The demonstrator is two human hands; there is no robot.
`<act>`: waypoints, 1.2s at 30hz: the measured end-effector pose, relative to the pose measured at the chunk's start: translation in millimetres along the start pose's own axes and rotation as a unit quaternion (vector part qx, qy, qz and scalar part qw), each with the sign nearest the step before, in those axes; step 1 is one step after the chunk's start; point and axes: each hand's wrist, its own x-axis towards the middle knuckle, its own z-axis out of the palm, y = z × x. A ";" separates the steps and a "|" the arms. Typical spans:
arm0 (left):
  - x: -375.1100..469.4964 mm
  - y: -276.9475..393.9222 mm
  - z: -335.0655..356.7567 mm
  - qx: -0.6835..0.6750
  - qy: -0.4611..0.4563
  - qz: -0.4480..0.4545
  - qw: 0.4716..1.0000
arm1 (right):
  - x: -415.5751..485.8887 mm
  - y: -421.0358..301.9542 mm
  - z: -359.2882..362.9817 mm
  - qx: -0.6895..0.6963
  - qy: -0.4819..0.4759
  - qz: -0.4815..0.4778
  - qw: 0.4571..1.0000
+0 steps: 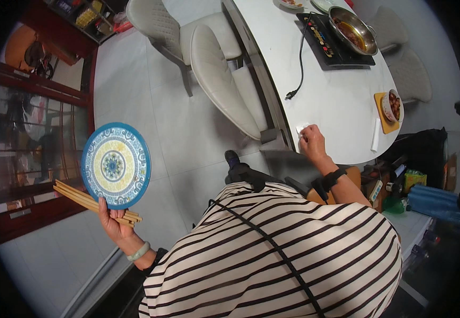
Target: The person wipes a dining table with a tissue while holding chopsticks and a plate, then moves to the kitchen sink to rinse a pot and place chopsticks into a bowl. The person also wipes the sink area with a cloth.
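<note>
My left hand [115, 222] grips a round blue-rimmed patterned plate [114, 167] together with a bundle of wooden chopsticks [78, 197], which point out to the left. On the near edge of the white table [333, 111], my right hand [312, 143] presses a crumpled white tissue [302, 129] against the surface. Farther up the table, a metal pan [352, 31] with food and oily liquid rests on a black induction cooktop [333, 47]. A black power cord [301, 67] ends in a plug on the table. At the right, a bowl of food [392, 105] stands on a yellow board [381, 111].
Light grey chairs [222, 75] stand along the table's left side. A long white object [375, 135] lies near its right edge. Beyond that edge are boxes, bottles and a blue plastic-wrapped pack [437, 202]. A red-framed glass door [35, 139] is at the left.
</note>
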 end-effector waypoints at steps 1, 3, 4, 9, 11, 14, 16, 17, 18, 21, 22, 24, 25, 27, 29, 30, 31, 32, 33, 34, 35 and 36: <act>1.3 -0.7 -1.4 -0.014 -0.023 -0.007 1.000 | 12.2 1.1 4.7 0.002 0.036 0.017 0.999; 3.2 -1.1 -3.2 0.006 -0.002 0.022 1.000 | 37.2 3.7 12.4 0.044 0.100 0.119 0.987; 2.5 -0.3 -1.6 0.012 -0.001 0.033 0.999 | 53.2 6.6 12.9 0.082 0.134 0.093 0.983; -8.7 -0.3 11.8 -0.034 -0.055 0.051 0.997 | 105.5 14.4 16.8 0.268 0.102 0.109 0.952; -8.3 -3.1 14.4 -0.033 -0.073 0.040 0.996 | 114.6 14.9 13.8 0.154 0.119 0.151 0.969; -4.2 -3.0 10.2 -0.028 -0.098 0.029 0.994 | 115.3 10.5 12.3 0.061 0.078 0.229 0.968; -0.2 -1.7 6.5 -0.020 -0.092 0.028 0.995 | 111.9 8.1 11.8 0.024 0.055 0.201 0.978; 1.9 -2.3 6.6 -0.022 -0.104 0.022 0.994 | 110.2 8.4 9.6 0.010 0.045 0.185 0.982; 3.7 -2.1 5.8 -0.024 -0.112 0.021 0.993 | 106.3 8.8 9.5 0.004 0.041 0.176 0.984; 7.7 -0.6 8.4 -0.018 -0.163 0.003 0.986 | 90.9 15.6 0.0 0.009 0.038 0.090 0.995; 8.7 0.2 8.4 -0.008 -0.146 0.003 0.989 | 83.5 17.7 -2.7 0.012 0.033 0.072 0.997; 12.7 3.9 8.9 -0.020 -0.167 -0.003 0.986 | 73.7 20.2 -7.1 0.028 0.025 0.055 0.998; 14.7 5.5 9.2 0.002 -0.165 -0.002 0.986 | 67.8 21.6 -8.7 0.033 0.023 0.053 0.998; 20.2 5.9 4.2 0.005 -0.218 -0.008 0.976 | 50.2 24.4 -8.7 0.036 0.026 0.061 0.997; 25.9 10.0 1.0 0.023 -0.223 -0.008 0.975 | 33.1 28.6 -9.7 0.027 0.029 0.067 0.997; 27.1 10.1 -0.7 0.018 -0.237 -0.011 0.971 | 25.4 32.2 -9.0 0.015 0.032 0.074 0.997; 29.7 10.2 -2.0 0.027 -0.231 -0.007 0.973 | 16.0 37.0 -11.6 0.044 0.037 0.085 0.995; 31.6 10.9 -2.1 0.027 -0.235 -0.009 0.972 | 3.1 42.2 -14.4 0.069 0.033 0.109 0.991; 34.4 9.3 -3.3 0.026 -0.240 -0.010 0.970 | -9.9 47.3 -16.1 0.094 0.032 0.133 0.986; 35.1 9.6 -3.6 0.021 -0.259 -0.024 0.965 | -24.0 50.2 -17.7 0.124 0.066 0.151 0.978; 37.0 8.8 -4.0 0.031 -0.258 -0.021 0.965 | -36.2 51.3 -17.9 0.157 0.071 0.168 0.971; 39.0 9.9 -3.9 0.034 -0.267 -0.027 0.963 | -48.0 50.6 -16.7 0.188 0.078 0.187 0.961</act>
